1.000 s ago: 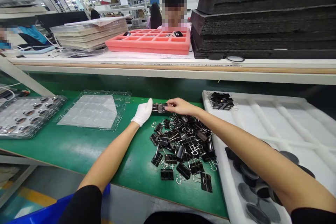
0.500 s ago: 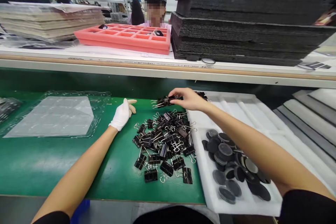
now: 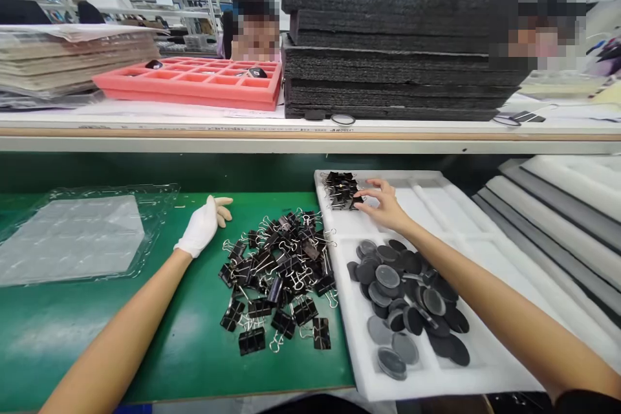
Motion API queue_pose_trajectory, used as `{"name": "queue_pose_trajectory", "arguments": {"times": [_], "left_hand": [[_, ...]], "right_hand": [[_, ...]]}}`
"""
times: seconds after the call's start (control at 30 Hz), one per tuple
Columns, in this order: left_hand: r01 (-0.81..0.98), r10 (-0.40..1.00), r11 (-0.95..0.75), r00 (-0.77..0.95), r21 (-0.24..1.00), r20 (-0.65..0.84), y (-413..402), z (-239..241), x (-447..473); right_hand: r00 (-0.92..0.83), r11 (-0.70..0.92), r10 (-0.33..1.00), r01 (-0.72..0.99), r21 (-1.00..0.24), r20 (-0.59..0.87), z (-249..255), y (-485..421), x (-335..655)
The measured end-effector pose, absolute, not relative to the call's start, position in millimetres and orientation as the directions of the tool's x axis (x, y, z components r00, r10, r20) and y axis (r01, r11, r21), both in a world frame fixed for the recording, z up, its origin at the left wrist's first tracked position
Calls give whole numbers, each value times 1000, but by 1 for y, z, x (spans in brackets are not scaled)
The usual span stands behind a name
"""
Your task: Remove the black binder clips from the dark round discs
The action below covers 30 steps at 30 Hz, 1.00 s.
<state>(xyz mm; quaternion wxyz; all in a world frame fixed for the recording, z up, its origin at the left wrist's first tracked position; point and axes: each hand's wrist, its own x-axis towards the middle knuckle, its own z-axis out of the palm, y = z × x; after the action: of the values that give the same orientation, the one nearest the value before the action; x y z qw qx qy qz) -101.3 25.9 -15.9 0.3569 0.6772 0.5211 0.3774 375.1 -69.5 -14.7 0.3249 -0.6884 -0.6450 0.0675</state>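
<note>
My left hand (image 3: 202, 226), in a white glove with bare fingertips, rests on the green mat (image 3: 145, 343) just left of a loose pile of black binder clips (image 3: 276, 272). Its fingers lie loosely apart and hold nothing. My bare right hand (image 3: 383, 204) reaches onto the white foam tray (image 3: 485, 362) and its fingertips touch a small stack of clipped pieces (image 3: 341, 190) at the tray's far left corner. Its fingers are spread. Dark round discs (image 3: 407, 297) lie heaped in the tray's near compartment.
A clear plastic blister tray (image 3: 72, 233) lies on the mat at left. On the shelf above stand a red compartment tray (image 3: 194, 81), stacked black foam sheets (image 3: 398, 45) and a stack of flat trays (image 3: 72, 55). More white foam trays (image 3: 557, 220) lie at right. People sit behind the shelf.
My right hand carried a clipped piece from the mat's middle to the stack on the foam tray and opened there. My left hand let go and stayed by the pile. The view swung right.
</note>
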Motion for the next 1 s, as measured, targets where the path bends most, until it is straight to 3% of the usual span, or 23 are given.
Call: {"name": "queue_pose_trajectory", "arguments": {"times": [0.2, 0.33, 0.43, 0.67, 1.0], "left_hand": [[482, 961, -261, 212, 837, 177, 25, -14, -102], [492, 966, -241, 208, 837, 156, 25, -13, -101], [480, 968, -231, 204, 846, 148, 26, -13, -101], [500, 950, -292, 246, 815, 190, 29, -15, -103], [543, 947, -303, 260, 783, 187, 27, -12, -103]], "right_hand": [[157, 57, 919, 855, -516, 361, -21, -65, 375], [69, 155, 913, 854, -497, 402, -13, -68, 386], [14, 168, 936, 860, -481, 352, -3, -72, 395], [144, -31, 972, 865, -501, 189, 3, -87, 396], [26, 17, 994, 920, -391, 103, 23, -92, 402]]}}
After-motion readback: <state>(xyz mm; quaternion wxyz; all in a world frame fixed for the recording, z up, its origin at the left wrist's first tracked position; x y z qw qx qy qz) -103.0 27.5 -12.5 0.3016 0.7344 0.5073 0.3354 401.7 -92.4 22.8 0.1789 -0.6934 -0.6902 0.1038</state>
